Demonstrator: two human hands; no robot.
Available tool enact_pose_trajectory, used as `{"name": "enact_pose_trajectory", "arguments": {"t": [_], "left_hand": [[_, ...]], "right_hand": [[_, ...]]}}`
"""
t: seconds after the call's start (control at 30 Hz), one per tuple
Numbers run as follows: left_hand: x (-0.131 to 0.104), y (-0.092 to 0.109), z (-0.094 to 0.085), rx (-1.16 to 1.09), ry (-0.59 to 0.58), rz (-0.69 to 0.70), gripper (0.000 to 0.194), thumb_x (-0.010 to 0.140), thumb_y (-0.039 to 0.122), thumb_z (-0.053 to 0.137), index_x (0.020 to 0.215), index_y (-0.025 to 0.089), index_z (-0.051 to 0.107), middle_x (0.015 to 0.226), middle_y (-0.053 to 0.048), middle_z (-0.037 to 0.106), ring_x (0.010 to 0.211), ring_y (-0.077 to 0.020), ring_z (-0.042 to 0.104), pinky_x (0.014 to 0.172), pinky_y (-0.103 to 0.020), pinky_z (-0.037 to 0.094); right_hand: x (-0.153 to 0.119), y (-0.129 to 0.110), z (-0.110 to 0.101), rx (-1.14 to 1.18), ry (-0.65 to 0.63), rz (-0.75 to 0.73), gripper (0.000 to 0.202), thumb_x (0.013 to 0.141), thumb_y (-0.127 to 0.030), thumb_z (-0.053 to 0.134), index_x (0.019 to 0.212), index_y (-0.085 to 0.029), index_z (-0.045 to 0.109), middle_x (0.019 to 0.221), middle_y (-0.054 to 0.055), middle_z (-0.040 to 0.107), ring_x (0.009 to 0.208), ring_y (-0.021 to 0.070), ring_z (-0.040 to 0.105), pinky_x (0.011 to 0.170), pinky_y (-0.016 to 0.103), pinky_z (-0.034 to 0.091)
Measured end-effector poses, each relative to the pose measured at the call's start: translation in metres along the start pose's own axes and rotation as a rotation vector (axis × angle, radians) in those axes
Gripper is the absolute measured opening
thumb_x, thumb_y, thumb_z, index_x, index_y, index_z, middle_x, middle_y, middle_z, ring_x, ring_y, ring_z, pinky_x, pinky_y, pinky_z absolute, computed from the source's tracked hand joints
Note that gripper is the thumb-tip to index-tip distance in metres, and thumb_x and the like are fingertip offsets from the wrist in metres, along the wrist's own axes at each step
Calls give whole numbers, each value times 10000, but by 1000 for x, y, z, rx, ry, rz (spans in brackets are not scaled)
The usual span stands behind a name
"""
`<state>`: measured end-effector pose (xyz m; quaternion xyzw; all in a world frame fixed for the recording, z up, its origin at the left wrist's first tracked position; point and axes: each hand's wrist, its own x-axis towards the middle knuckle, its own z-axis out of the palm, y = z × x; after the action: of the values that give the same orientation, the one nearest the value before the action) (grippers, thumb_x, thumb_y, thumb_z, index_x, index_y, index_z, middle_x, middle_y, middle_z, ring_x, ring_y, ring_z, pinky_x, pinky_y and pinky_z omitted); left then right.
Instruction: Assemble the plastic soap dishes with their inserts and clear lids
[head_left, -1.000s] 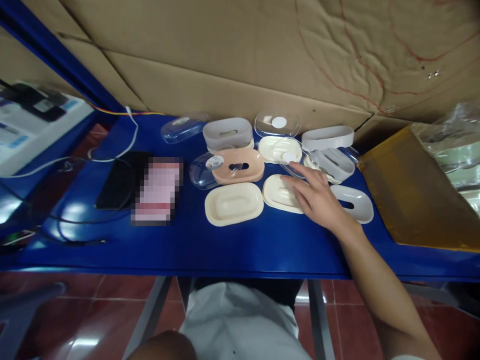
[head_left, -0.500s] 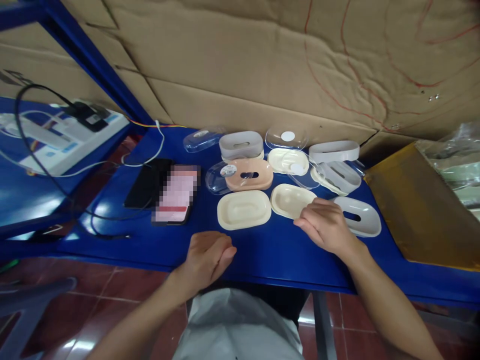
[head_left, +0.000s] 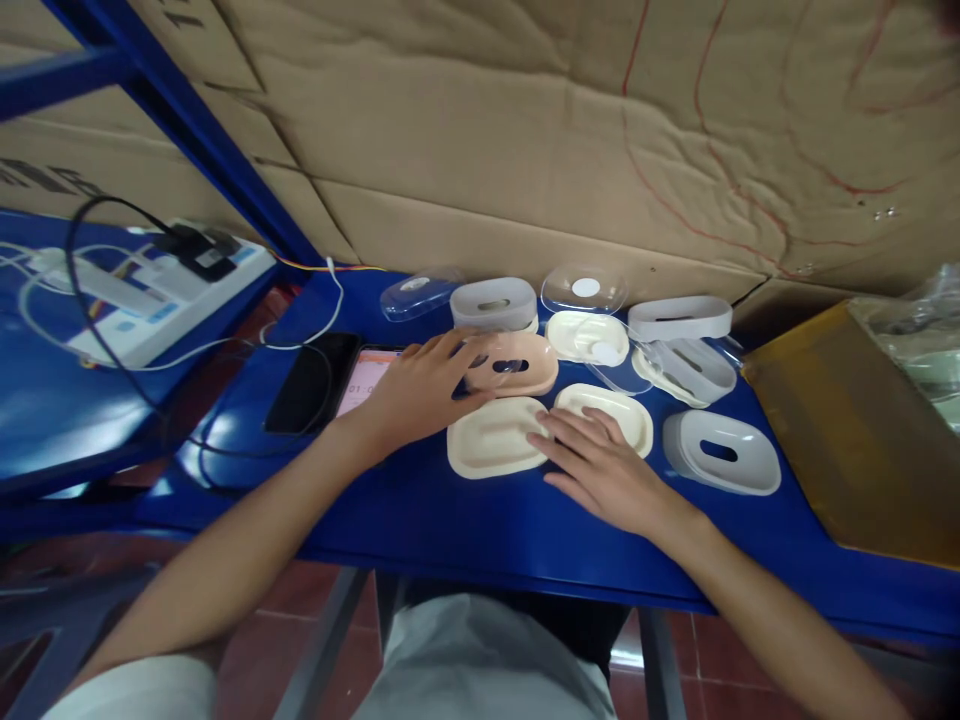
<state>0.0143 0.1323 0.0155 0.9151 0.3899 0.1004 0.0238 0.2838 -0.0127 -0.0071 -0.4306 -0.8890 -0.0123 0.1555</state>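
My left hand (head_left: 427, 390) reaches over the clear oval lid (head_left: 501, 368) that overlaps the peach slotted piece (head_left: 538, 352). Its fingers are apart and hide most of that lid; whether they touch it I cannot tell. My right hand (head_left: 600, 462) is open, fingers spread over the inner edges of two cream oval trays, the left tray (head_left: 491, 450) and the right tray (head_left: 637, 420). Beyond them lie another cream tray (head_left: 570, 340), grey slotted pieces such as the near one (head_left: 754, 460), and a clear lid with a round white label (head_left: 585, 288).
A phone (head_left: 358, 380), partly under my left forearm, lies beside a black flat object (head_left: 304, 390). A white power strip (head_left: 142, 335) with cables is at left. An open cardboard box (head_left: 847, 420) bounds the right, and a cardboard wall (head_left: 480, 140) the back.
My left hand has moved forward from the table's front edge to the clear lid, fingers opening. My right hand has shifted left and spread its fingers. The view has shifted slightly.
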Motion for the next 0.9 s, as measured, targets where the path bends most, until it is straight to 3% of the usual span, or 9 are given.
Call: {"name": "enact_pose_trajectory", "arguments": {"t": [0.17, 0.27, 0.37, 0.5, 0.67, 0.8, 0.9], "left_hand": [[-7, -2, 5, -163, 98, 42, 539, 1101, 420, 531, 1587, 199, 463, 1590, -165, 575, 1417, -374, 615, 1120, -537, 560], [-7, -4, 6, -234, 135, 33, 502, 1143, 431, 438, 1587, 197, 466, 1563, -152, 613, 1409, -346, 632, 1132, -524, 561], [-7, -4, 6, -259, 142, 23, 487, 1163, 433, 395, 1582, 199, 481, 1542, -141, 642, 1384, -325, 658, 1125, -508, 570], [-8, -2, 6, -227, 150, 17, 494, 1168, 437, 380, 1567, 171, 499, 1546, -155, 639, 1391, -342, 655, 1120, -519, 572], [-8, -1, 8, -215, 171, 9, 521, 1171, 463, 339, 1549, 154, 520, 1524, -183, 648, 1378, -351, 661, 1125, -533, 564], [-7, 0, 9, -237, 166, 15, 507, 1166, 446, 349, 1552, 163, 516, 1525, -178, 647, 1378, -340, 658, 1136, -525, 557], [-7, 0, 8, -238, 157, 1, 492, 1161, 414, 356, 1554, 161, 511, 1530, -175, 642, 1383, -339, 653, 1139, -522, 555]], "right_hand": [[2, -13, -2, 56, -14, -30, 242, 1098, -290, 602, 1317, -242, 693, 1365, 73, 761, 1346, 250, 657, 1213, 502, 372], [1, -9, -9, 114, 46, -35, 155, 1087, -330, 637, 1200, -252, 709, 1202, 54, 803, 1206, 232, 713, 1157, 464, 394], [-1, 3, -10, 110, 100, 3, 78, 1080, -250, 628, 1117, -235, 694, 1178, 69, 795, 1187, 237, 721, 1115, 448, 416], [-5, 18, -5, 50, 60, 98, 270, 1094, -200, 572, 1357, -208, 631, 1428, 135, 713, 1362, 269, 653, 1147, 474, 403], [0, 27, -4, 65, 74, 155, 329, 1101, -218, 553, 1423, -255, 609, 1302, 86, 776, 1237, 255, 716, 1124, 478, 421], [20, 30, -1, 18, 61, 170, 532, 1095, -142, 448, 1609, -279, 468, 1566, 103, 634, 1459, 273, 584, 1211, 518, 365], [28, 32, 3, -6, 54, 182, 488, 1104, -189, 482, 1583, -279, 507, 1530, 98, 663, 1446, 289, 585, 1225, 546, 334]]}}
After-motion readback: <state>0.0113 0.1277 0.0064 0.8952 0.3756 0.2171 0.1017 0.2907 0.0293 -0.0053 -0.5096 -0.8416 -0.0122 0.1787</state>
